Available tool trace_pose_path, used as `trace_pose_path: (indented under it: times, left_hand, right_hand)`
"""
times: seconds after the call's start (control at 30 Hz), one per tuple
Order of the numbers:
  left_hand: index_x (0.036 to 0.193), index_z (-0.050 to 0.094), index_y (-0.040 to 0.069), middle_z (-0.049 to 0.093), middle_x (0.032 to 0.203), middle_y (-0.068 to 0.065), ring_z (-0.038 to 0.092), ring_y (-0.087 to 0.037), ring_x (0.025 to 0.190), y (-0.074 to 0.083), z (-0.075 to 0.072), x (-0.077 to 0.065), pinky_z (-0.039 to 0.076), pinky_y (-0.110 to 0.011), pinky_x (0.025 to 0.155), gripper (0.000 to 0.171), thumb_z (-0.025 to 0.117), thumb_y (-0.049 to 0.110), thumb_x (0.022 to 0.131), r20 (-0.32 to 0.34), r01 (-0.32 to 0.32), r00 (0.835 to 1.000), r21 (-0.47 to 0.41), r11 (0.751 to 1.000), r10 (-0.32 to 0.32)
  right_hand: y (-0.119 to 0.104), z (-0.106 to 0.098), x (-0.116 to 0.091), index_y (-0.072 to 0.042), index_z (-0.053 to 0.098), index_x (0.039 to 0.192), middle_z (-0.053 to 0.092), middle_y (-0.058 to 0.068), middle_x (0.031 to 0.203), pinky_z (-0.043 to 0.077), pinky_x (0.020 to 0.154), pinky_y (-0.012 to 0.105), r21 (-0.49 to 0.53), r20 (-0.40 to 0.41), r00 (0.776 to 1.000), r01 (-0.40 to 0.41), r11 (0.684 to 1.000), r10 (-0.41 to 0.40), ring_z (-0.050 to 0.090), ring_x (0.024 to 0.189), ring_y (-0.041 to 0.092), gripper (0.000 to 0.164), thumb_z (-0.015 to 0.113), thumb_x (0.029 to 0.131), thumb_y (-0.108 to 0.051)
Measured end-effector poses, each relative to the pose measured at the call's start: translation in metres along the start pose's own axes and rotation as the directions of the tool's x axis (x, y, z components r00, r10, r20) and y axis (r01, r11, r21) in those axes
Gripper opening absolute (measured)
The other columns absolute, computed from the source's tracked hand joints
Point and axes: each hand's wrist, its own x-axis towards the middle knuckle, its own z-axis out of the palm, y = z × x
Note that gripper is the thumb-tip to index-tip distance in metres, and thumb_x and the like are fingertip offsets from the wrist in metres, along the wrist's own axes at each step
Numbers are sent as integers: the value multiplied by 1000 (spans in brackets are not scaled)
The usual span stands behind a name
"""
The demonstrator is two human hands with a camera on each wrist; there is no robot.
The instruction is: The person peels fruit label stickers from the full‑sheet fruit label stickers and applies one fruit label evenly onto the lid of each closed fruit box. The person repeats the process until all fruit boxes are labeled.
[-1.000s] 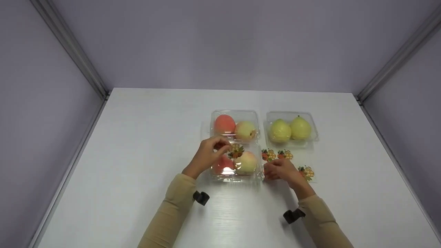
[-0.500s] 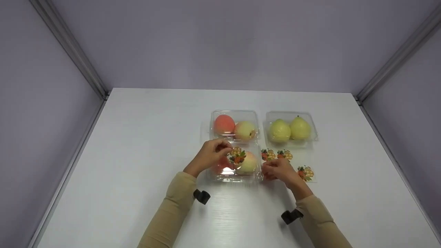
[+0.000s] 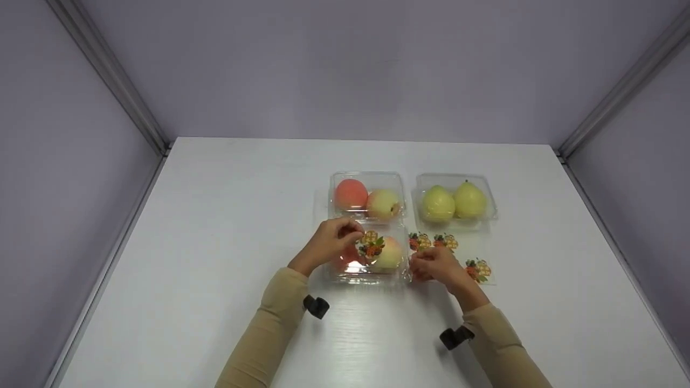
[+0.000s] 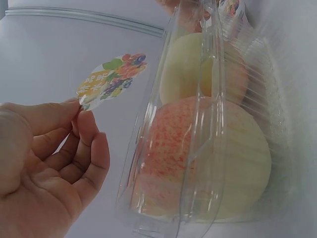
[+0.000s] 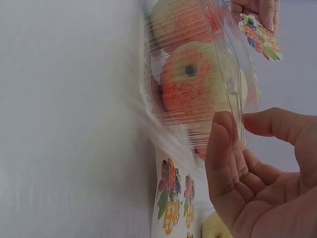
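Note:
In the head view, my left hand (image 3: 326,243) pinches a fruit-print sticker (image 3: 372,244) over the nearer clear plastic clamshell box (image 3: 368,281). The left wrist view shows the sticker (image 4: 113,82) caught by one edge between thumb and forefinger, apart from the lid. Inside that box lie two red-and-cream peaches (image 4: 203,158). My right hand (image 3: 439,268) is at the box's right end. Its thumb and fingers pinch the box's rim (image 5: 241,119) in the right wrist view. Beneath and beside that hand lies a sheet of stickers (image 3: 474,247), partly hidden by it.
Behind, a second clamshell box (image 3: 372,178) holds two peaches (image 3: 351,195). To its right stands another box (image 3: 452,179) with two green pears (image 3: 470,200). All rest on a white table (image 3: 242,215) with grey walls (image 3: 350,70) behind and at the sides.
My left hand has brought the sticker slightly down and right over the nearer box, then held nearly still. My right hand has shifted slightly left at the box's end.

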Motion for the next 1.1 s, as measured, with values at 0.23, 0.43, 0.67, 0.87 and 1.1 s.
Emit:
trace_pose_path:
  times: [0.23, 0.43, 0.67, 0.87, 1.1]
  left_hand:
    - [100, 66, -2, 68, 97, -20, 56, -8, 79, 0, 1, 0, 46, -14, 69, 16, 61, 11, 94, -1, -1, 1000, -16, 1000, 1]
    - [99, 65, -2, 68, 97, -19, 59, -10, 78, 0, 1, -2, 47, -14, 67, 14, 61, 10, 93, -16, -19, 1000, 2, 1000, 19]
    - [99, 65, -2, 68, 97, -18, 62, -16, 81, -2, 4, -3, 50, -17, 70, 12, 61, 8, 93, -42, -11, 999, 36, 999, 12]
    - [98, 64, -2, 67, 97, -18, 64, -20, 81, -3, 5, -4, 52, -19, 70, 11, 63, 6, 91, -69, -17, 997, 52, 998, 20]
    - [96, 64, -3, 67, 93, -18, 60, -16, 79, -5, 6, -3, 49, -16, 70, 10, 64, 5, 90, -86, -44, 995, 71, 996, 50]
  right_hand:
    - [-1, -1, -2, 16, 61, 114, 70, -2, 76, 60, 68, 29, -5, 7, 1000, 10, 1000, -10, 64, 64, 4, 33, 56, 95, -11]
    - [-1, 1, -3, 17, 60, 116, 72, 4, 83, 60, 69, 29, 6, 8, 1000, 22, 1000, -22, 65, 66, 5, 34, 55, 96, -10]
    - [0, 4, -3, 16, 60, 116, 70, 3, 81, 60, 67, 26, 14, -10, 1000, -7, 1000, 7, 65, 66, 5, 33, 55, 95, -9]
    - [-1, 5, -4, 16, 60, 114, 68, 0, 78, 59, 66, 25, 28, -7, 1000, -17, 999, 17, 64, 65, 5, 31, 55, 95, -8]
    - [-1, 6, -5, 16, 61, 114, 68, -1, 77, 59, 66, 25, 28, -1, 1000, -6, 1000, 6, 64, 64, 5, 31, 55, 95, -8]
